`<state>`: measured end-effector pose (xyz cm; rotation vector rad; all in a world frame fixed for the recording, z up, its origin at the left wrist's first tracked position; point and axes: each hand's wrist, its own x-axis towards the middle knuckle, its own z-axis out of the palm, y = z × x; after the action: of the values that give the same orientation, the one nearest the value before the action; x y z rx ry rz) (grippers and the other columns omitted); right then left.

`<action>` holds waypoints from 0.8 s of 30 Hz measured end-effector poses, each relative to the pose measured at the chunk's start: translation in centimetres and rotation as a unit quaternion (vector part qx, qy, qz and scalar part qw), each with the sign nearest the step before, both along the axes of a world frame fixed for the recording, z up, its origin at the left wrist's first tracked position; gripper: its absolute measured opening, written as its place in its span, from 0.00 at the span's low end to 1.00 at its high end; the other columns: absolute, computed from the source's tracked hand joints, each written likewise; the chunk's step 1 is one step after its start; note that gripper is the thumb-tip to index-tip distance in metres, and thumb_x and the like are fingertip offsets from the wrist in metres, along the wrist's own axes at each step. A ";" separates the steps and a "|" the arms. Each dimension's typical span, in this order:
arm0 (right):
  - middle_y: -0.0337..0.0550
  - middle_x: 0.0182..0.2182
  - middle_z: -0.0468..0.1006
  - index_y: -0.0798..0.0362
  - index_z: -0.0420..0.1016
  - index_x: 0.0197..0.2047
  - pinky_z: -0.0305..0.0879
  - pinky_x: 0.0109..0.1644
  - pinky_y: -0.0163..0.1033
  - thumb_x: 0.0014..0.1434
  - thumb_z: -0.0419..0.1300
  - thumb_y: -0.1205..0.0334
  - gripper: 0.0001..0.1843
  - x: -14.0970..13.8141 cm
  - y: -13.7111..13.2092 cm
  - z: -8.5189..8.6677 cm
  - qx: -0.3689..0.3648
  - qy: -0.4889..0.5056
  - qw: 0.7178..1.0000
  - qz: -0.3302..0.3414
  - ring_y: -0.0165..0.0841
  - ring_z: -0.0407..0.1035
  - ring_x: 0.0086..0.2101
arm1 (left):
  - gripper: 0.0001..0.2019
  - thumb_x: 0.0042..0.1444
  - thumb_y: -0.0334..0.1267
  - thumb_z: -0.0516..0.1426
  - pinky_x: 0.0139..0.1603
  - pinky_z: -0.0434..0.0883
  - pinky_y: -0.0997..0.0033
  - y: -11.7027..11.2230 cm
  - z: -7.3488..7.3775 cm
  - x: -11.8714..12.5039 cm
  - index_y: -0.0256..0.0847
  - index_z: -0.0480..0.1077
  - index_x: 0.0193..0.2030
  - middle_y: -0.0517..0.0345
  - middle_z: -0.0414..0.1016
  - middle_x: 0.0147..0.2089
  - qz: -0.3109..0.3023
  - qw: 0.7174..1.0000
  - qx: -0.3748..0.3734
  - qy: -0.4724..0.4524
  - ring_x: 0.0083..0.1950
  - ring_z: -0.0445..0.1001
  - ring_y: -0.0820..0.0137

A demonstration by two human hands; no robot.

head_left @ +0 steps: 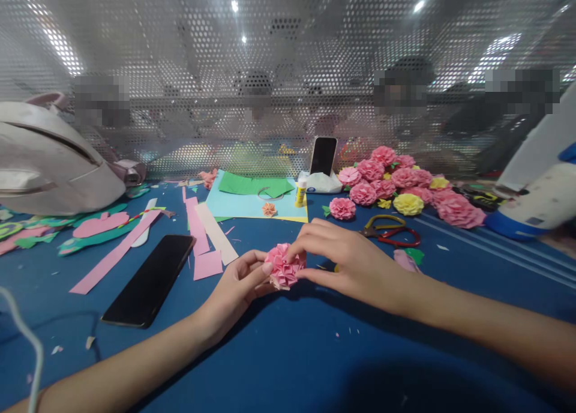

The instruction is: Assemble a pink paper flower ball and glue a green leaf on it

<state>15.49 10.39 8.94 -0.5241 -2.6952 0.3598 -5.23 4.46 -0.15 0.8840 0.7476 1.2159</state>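
A pink paper flower (283,269) with many ruffled petals is between my hands, just above the blue table. My left hand (240,281) grips it from the left, the thumb pressed on its edge. From the right, my right hand (339,260) has its fingertips on the petals, thumb low and fingers bent over the top. Nearest on the left lie a small pink paper square (207,265) and a pale paper strip (216,233). Scissors (398,236) with yellow and red handles lie beyond my right hand.
A black phone (150,281) lies at the left near a white bag (54,161). Behind stand a glue stick (300,193) and an upright phone (324,155). Finished paper flowers (382,185) are heaped at the back right. A perforated metal screen (288,59) borders the table.
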 end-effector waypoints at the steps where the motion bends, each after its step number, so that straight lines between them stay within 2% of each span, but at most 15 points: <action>1: 0.42 0.39 0.72 0.55 0.75 0.45 0.60 0.45 0.38 0.66 0.62 0.63 0.06 0.0 0.0 0.0 -0.001 -0.003 1.000 0.000 0.34 0.64 0.41 | 0.11 0.60 0.41 0.64 0.52 0.75 0.68 0.0 0.0 0.0 0.37 0.75 0.45 0.53 0.77 0.45 0.000 1.000 -0.001 0.000 0.44 0.77 0.70; 11: 0.42 0.40 0.73 0.53 0.76 0.46 0.62 0.45 0.39 0.66 0.61 0.61 0.07 0.0 0.1 -0.2 -0.002 -0.002 1.000 0.004 0.35 0.66 0.42 | 0.12 0.59 0.42 0.65 0.52 0.75 0.68 0.1 0.1 0.1 0.37 0.76 0.45 0.53 0.79 0.45 0.002 1.000 -0.003 -0.006 0.43 0.78 0.70; 16: 0.41 0.42 0.76 0.50 0.75 0.49 0.63 0.50 0.39 0.64 0.64 0.62 0.10 0.5 0.4 0.8 -0.005 0.049 0.999 0.003 0.34 0.69 0.44 | 0.14 0.61 0.41 0.63 0.52 0.76 0.68 0.1 -0.2 -0.3 0.36 0.76 0.50 0.50 0.81 0.48 -0.008 0.999 -0.007 -0.039 0.47 0.80 0.67; 19: 0.40 0.45 0.77 0.49 0.75 0.49 0.63 0.52 0.38 0.65 0.62 0.61 0.09 1.4 0.5 1.6 0.006 0.096 0.995 -0.015 0.33 0.69 0.46 | 0.16 0.61 0.40 0.62 0.53 0.76 0.66 0.3 -0.4 -0.8 0.34 0.76 0.53 0.46 0.82 0.50 -0.048 0.993 -0.030 -0.103 0.51 0.81 0.61; 24: 0.42 0.47 0.76 0.51 0.75 0.51 0.62 0.56 0.39 0.68 0.59 0.63 0.09 2.2 0.2 1.2 0.009 0.068 0.998 0.015 0.32 0.68 0.49 | 0.16 0.61 0.37 0.61 0.54 0.77 0.64 0.7 -0.4 -1.2 0.28 0.76 0.53 0.41 0.82 0.51 -0.137 0.969 -0.062 -0.196 0.52 0.81 0.56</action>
<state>17.64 10.57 10.19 -0.4367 -2.5745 0.3664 -6.38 5.12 -0.60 0.5929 0.3632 1.0416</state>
